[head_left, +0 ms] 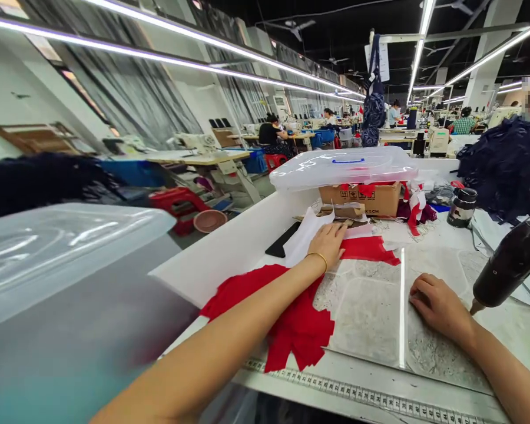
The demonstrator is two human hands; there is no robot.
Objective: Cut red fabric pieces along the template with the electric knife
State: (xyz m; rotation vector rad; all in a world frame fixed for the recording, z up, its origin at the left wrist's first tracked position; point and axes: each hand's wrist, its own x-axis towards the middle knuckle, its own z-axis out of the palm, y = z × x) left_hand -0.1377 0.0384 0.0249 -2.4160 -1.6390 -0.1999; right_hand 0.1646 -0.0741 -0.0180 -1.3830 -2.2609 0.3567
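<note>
My left hand (pixel 327 244) lies palm down with its fingers stretched forward, over the near edge of a red fabric strip (pixel 366 249) and white paper (pixel 307 235). Brown cardboard pieces (pixel 347 212) lie at its fingertips. Beneath my left forearm spreads a heap of red fabric pieces (pixel 300 335). On the clear, marked mat (pixel 366 318), my right hand (pixel 439 306) rests with its fingers curled in; nothing shows in them. Just right of that wrist hangs a dark bottle-shaped tool (pixel 512 265), its narrow tip pointing down.
A measuring tape (pixel 357 391) runs along the front edge. Behind stand a cardboard box (pixel 380 200) under a clear plastic lid (pixel 344 168), and a black jar (pixel 462 207). A plastic bin (pixel 83 312) stands left. Dark fabric (pixel 503 159) is heaped at right; people sit farther back.
</note>
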